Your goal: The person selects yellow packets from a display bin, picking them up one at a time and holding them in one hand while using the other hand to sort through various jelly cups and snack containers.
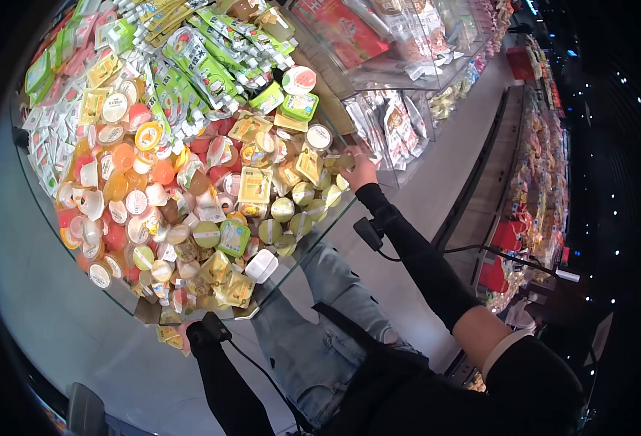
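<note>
A glass-walled bin (320, 236) is heaped with jelly cups and pouches. My right hand (361, 171) is at its right edge, fingers curled round what looks like a greenish jelly cup (344, 161). More green-yellow jelly cups (303, 193) lie beside it, and a white-lidded cup (319, 136) sits just above. At the near lower edge, my left hand (184, 338), mostly hidden by the black wrist device (210, 329), is closed on a yellow jelly packet (168, 336) outside the glass. Loose yellow packets (233, 289) and an upturned white cup (261, 266) lie inside near that edge.
Green drink pouches (197, 62) and white sachets (48, 138) fill the bin's far side. Clear acrylic boxes (396, 131) with packaged snacks adjoin it on the right. Across the aisle floor (447, 182) stand long stocked shelves (531, 182). Cables (480, 248) trail from both wrist devices.
</note>
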